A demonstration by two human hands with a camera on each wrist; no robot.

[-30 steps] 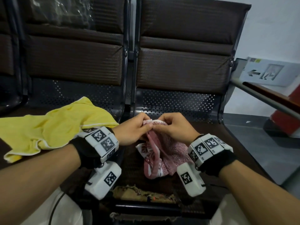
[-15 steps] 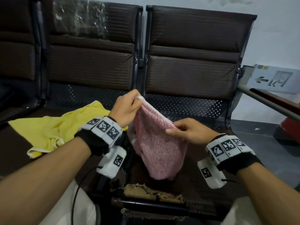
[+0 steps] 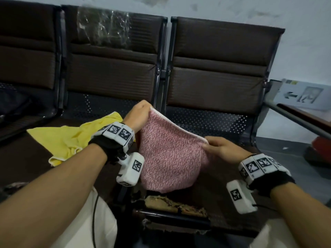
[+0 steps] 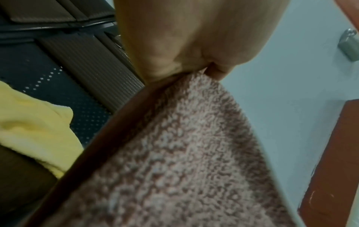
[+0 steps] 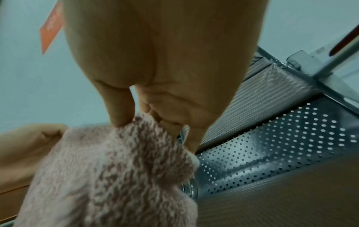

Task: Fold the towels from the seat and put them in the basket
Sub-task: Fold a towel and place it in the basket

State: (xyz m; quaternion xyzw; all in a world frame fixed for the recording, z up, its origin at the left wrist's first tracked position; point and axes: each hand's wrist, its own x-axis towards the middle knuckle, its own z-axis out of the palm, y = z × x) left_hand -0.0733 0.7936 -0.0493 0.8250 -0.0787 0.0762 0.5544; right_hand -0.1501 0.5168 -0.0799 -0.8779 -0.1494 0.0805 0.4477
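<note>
A pink speckled towel (image 3: 170, 158) hangs spread between my two hands above the right seat (image 3: 223, 172). My left hand (image 3: 140, 114) pinches its upper left corner, raised higher; the left wrist view shows that hand (image 4: 194, 50) with the pink towel (image 4: 184, 161) running out from its closed fingers. My right hand (image 3: 217, 148) pinches the other top corner, lower and to the right; in the right wrist view its thumb and fingers (image 5: 147, 107) clamp the fluffy pink towel (image 5: 116, 169). A crumpled yellow towel (image 3: 71, 138) lies on the seat to the left. No basket is in view.
A row of dark brown chairs with perforated metal backs (image 3: 215, 72) stands ahead. The right seat's front edge is torn, showing foam (image 3: 172, 204). A metal armrest rail (image 3: 295, 119) runs at the right, with a white arrow sign (image 3: 300, 94) behind it.
The pink towel, bunched on the seat a second ago, has been lifted and spread. My hands moved apart, the left rising up and the right drawing out to the right.
</note>
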